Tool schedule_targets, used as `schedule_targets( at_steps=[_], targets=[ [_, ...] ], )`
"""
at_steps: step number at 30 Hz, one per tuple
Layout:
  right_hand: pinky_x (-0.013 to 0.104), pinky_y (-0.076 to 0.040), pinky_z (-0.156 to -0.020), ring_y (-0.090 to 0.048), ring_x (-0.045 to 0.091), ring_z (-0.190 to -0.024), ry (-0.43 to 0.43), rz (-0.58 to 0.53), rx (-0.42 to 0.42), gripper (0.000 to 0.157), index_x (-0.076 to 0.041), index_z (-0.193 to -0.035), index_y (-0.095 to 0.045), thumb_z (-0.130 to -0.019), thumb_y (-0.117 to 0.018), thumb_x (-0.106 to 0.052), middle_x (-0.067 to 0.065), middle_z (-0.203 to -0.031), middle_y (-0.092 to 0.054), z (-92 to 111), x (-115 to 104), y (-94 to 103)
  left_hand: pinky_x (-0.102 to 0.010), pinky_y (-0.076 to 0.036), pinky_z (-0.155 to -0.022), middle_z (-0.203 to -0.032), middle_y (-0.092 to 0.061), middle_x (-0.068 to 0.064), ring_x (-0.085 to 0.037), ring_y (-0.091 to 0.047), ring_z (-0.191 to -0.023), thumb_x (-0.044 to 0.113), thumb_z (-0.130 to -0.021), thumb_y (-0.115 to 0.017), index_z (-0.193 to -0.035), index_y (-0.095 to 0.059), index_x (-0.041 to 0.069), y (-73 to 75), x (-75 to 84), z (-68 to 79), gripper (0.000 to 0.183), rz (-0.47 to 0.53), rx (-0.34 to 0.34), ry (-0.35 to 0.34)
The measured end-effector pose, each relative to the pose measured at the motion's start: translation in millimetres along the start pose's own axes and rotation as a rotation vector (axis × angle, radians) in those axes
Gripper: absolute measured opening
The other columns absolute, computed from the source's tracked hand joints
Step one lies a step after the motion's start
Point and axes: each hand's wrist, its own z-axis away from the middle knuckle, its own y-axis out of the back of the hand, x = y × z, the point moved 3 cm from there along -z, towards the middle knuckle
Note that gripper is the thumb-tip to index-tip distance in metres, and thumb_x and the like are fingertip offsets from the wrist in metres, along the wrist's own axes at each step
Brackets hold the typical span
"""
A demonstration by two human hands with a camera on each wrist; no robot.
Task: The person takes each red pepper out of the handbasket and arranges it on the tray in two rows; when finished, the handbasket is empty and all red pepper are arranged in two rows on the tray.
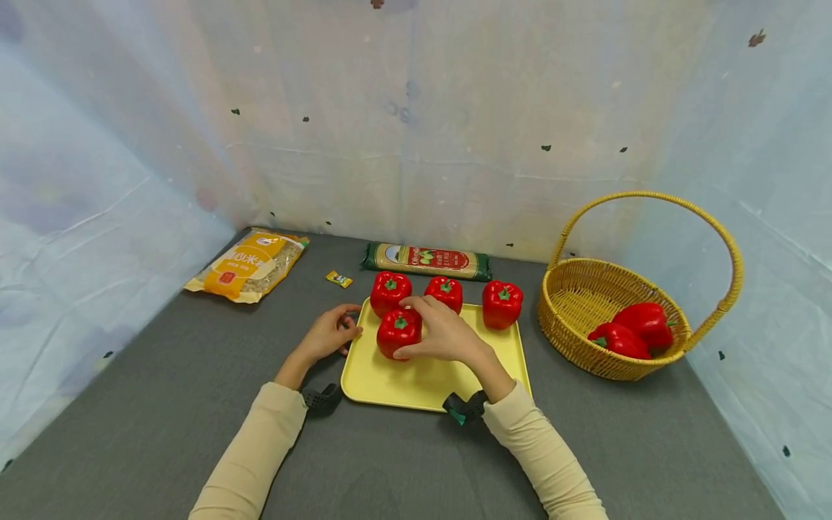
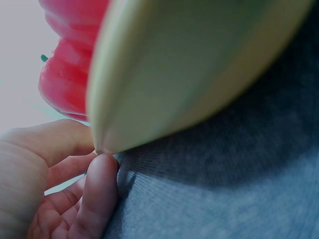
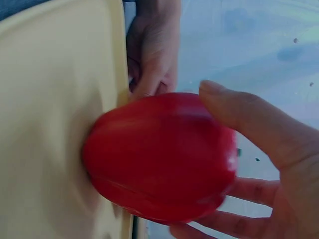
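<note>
A yellow tray (image 1: 416, 390) lies on the grey table. My left hand (image 1: 325, 334) pinches its left rim between thumb and fingers, seen close up in the left wrist view, where the pale tray edge (image 2: 124, 119) meets the fingertips. With thumb and fingers spread round its sides, my right hand (image 1: 445, 332) grips a red bell pepper (image 1: 396, 338) over the left part of the tray. That pepper (image 3: 159, 154) is upright, its lower end at the tray surface. Behind it stand more red bell peppers, at the back left (image 1: 388, 290), back middle (image 1: 445, 289) and back right (image 1: 502, 307).
To the right stands a yellow wicker basket (image 1: 565, 343) with a tall handle and red peppers (image 1: 633, 332) inside. Behind the tray lies a long noodle pack (image 1: 425, 261). A small yellow packet (image 1: 339, 279) and a bag of grain (image 1: 250, 266) lie at the back left.
</note>
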Motion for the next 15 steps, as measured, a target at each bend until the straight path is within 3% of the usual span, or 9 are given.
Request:
schedule_targets(
  at_steps=[9, 15],
  targets=[
    [0.031, -0.049, -0.076, -0.058, 0.026, -0.096, 0.071, -0.047, -0.103, 0.087, -0.008, -0.139, -0.041, -0.068, -0.082, -0.039, 0.006, -0.12, -0.055, 5.1, 9.0, 8.6, -0.03, -0.051, -0.047, -0.084, -0.055, -0.012, -0.015, -0.051, -0.05, 0.011, -0.089, -0.063, -0.131, -0.047, -0.001, 0.7, 0.8, -0.3, 0.046, -0.019, 0.005, -0.002],
    [0.027, -0.051, -0.075, -0.062, 0.025, -0.089, 0.097, -0.126, -0.124, 0.079, -0.005, -0.138, -0.04, -0.073, -0.08, -0.028, 0.008, -0.115, -0.058, 3.1, 9.2, 3.9, -0.031, -0.051, -0.047, -0.084, -0.055, -0.012, -0.016, -0.052, -0.051, 0.01, -0.089, -0.062, -0.131, -0.046, -0.001, 0.6, 3.3, 1.3, 0.046, -0.015, -0.002, 0.003]
  ],
)
